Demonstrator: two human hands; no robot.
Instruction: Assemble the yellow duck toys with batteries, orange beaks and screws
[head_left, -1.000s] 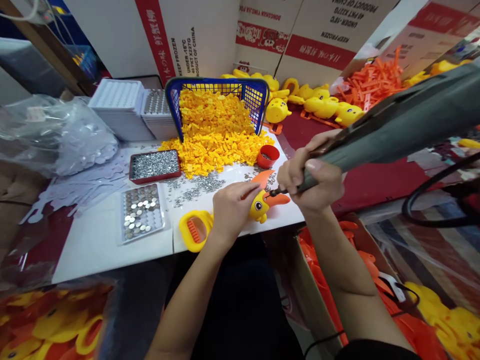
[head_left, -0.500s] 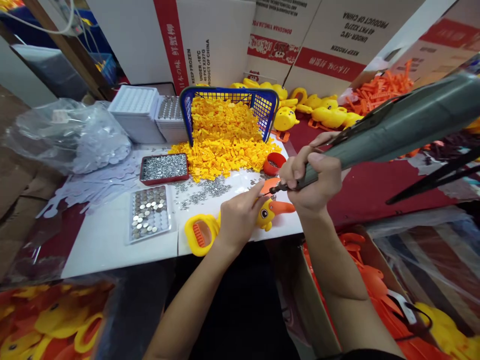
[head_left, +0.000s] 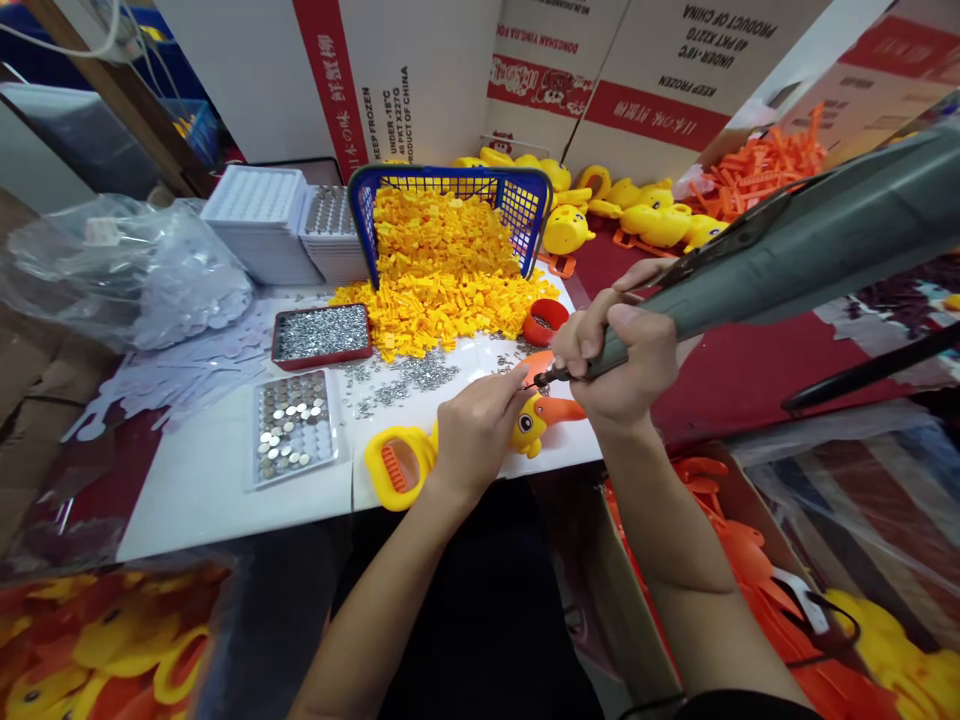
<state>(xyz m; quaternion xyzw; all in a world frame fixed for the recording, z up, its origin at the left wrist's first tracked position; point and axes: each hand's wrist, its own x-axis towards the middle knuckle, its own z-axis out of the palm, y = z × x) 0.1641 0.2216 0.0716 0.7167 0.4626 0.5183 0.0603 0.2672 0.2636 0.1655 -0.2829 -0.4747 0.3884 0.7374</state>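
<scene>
A yellow plastic duck toy (head_left: 529, 425) with an orange beak and a ring handle lies on the white work surface. My left hand (head_left: 476, 425) is closed over its middle, hiding that part. In my right hand (head_left: 626, 355) is a grey electric screwdriver (head_left: 765, 270), its body slanting up to the right. The thin bit points down left and meets the toy beside my left fingertips; whether a screw sits under it I cannot make out. Just behind the toy stands a small red cup (head_left: 545, 322) with screws inside.
A blue basket (head_left: 536, 215) spills small yellow parts (head_left: 442, 310). Left of it are a red tray of screws (head_left: 322, 335), a tray of button cells (head_left: 294, 428) and stacked white trays (head_left: 255, 215). Orange parts fill a box (head_left: 634, 600) at lower right; loose screws (head_left: 412, 378) lie scattered.
The whole view has shifted slightly, so things sit a little further left. Both hands keep their hold, and the screwdriver bit stays at the toy.
</scene>
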